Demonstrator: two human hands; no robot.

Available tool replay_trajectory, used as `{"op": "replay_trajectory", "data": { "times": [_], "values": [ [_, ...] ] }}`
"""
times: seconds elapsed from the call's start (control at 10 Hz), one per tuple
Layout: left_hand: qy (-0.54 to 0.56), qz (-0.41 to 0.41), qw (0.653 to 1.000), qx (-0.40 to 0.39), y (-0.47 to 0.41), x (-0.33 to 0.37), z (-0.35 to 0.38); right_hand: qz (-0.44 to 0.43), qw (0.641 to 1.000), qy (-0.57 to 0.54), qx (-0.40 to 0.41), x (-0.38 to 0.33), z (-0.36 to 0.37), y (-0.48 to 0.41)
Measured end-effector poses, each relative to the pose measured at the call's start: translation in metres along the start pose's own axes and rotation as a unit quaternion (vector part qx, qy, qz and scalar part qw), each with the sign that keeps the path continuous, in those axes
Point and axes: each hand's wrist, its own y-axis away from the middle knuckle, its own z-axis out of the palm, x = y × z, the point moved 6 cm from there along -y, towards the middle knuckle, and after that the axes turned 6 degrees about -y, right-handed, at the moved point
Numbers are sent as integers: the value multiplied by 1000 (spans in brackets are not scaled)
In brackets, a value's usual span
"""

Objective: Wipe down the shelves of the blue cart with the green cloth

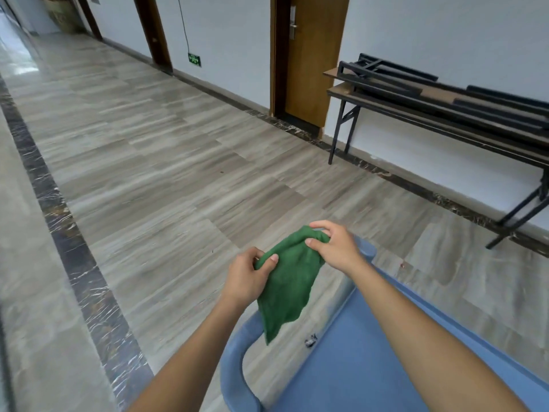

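- The green cloth (289, 281) is being held up in the air between both hands, above the end of the blue cart (356, 367) that is nearest the person.
- One upper corner of the cloth is being pinched by the left hand (248, 278), with the thumb on top and the fingers curled beneath.
- The opposite upper edge is being gripped by the right hand (332, 248), and the fabric is being bunched between its thumb and fingers.
- The hands are being held apart, the right one farther out than the left, with the cloth being spread loosely between them.
- The rest of the cloth is being left to hang down to a point; whether that point is touching the cart's rim cannot be told.
- Only the cart's top shelf is being shown, at the lower right, and the right forearm is being held over it.
- The cart's curved blue handle (234, 361) is being shown just beside the left forearm.
- A small dark scrap (310, 341) is being left lying on the shelf near the cloth's hanging tip.
- Black-legged folding tables (445, 114) are being kept stacked against the white wall on the right, beside a wooden door (312, 55).
- A green sign (194, 59) is being displayed low on the wall farther along the corridor.
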Motion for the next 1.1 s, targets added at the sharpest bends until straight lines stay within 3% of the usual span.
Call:
{"op": "replay_trajectory", "data": {
  "times": [0.1,0.2,0.3,0.4,0.5,0.6,0.7,0.9,1.1],
  "values": [
    [25,-58,998,4,-28,-33,3,-12,989,144,16,4,31,-30],
    [-4,-78,997,-13,-46,-56,9,-7,978,209,17,11,55,-44],
    [-80,-61,992,-75,-53,-61,21,10,929,369,-25,19,72,-51],
    [-108,-8,979,-173,-44,-50,46,33,896,441,-40,23,78,-49],
    [-57,-10,962,-268,-30,-30,70,17,916,400,14,24,68,-41],
    [-113,71,953,-272,-18,-14,88,1,938,339,71,31,50,-18],
    [-199,116,949,-216,-6,-3,92,21,950,297,98,43,32,11],
    [-277,114,934,-197,5,11,91,99,951,262,134,55,-27,72],
    [-384,113,895,-199,31,42,102,151,930,264,207,51,-121,157]
  ]
}}
